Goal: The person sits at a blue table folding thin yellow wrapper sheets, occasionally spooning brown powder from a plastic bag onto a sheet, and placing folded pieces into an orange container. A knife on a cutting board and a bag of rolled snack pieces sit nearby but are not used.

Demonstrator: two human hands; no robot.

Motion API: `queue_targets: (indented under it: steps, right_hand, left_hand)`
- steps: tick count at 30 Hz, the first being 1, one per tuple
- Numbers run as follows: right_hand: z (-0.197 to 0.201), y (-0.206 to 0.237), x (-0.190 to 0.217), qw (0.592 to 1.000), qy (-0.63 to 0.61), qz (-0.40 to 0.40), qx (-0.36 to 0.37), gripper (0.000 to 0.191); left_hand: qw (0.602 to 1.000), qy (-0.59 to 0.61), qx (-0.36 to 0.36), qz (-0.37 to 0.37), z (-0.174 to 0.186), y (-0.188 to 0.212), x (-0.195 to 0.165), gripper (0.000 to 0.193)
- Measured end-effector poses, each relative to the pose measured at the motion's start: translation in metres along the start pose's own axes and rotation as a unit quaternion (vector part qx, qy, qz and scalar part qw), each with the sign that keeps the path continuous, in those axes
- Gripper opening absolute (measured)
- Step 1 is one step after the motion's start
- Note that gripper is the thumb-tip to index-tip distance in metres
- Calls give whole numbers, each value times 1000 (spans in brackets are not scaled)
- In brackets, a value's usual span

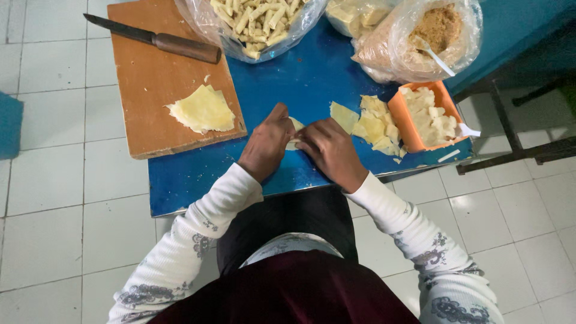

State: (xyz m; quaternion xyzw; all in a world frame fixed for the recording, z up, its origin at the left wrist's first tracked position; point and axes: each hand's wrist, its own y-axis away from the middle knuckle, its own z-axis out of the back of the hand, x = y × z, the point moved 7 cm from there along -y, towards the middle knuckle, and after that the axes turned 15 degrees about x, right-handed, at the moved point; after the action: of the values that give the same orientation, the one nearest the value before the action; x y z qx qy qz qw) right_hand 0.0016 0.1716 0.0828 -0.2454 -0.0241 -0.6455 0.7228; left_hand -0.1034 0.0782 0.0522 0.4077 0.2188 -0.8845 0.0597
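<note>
My left hand [266, 146] and my right hand [329, 151] meet over the blue table [300, 78], both pinching one small pale dough wrapper [295, 127] between the fingertips. Most of that wrapper is hidden by my fingers. A stack of thin yellow wrappers [203, 110] lies on the wooden cutting board [162, 72] to the left. More loose wrapper pieces [369, 123] lie just right of my right hand.
A wooden-handled knife [156, 39] lies across the board's far end. An orange tub [414, 114] of pale filling stands at the right. Plastic bags of rolled pieces [258, 21] and brown crumbs [432, 36] sit at the back. White tiled floor surrounds the table.
</note>
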Motion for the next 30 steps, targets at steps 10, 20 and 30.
queue_targets:
  steps: [10, 20, 30]
  right_hand:
    - [-8, 10, 18, 985, 169, -16, 6, 36]
    - [-13, -21, -11, 966, 241, -52, 77, 58]
    - [-5, -27, -19, 995, 64, 52, 49, 48]
  left_hand:
    - [996, -84, -22, 9, 7, 9, -25, 11]
    - [974, -225, -18, 34, -9, 43, -39, 34]
    - [965, -256, -22, 48, -10, 45, -41, 38]
